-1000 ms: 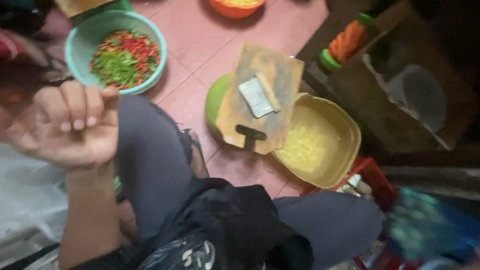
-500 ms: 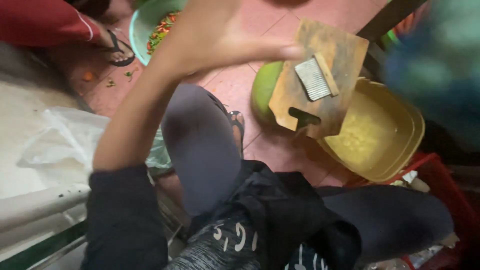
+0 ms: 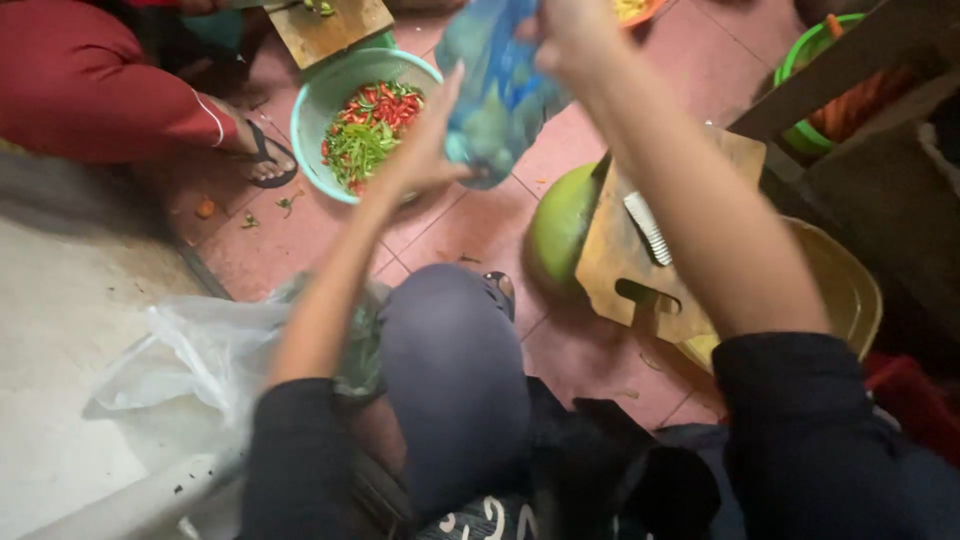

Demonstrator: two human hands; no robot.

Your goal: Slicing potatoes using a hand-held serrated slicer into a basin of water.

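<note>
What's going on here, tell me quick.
A person sitting low over a tiled floor holds up a blue plastic bag: the right hand has its top, the left hand supports it lower down. Below it stand a green bowl of chopped red and green chillies, a wooden grater board resting on a yellow basin, and a green round fruit. Another person's sandalled foot is beside the bowl.

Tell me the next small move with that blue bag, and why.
Probably lower the blue bag toward the floor: both the left hand and right hand hold it raised over the bowl of chillies.
</note>
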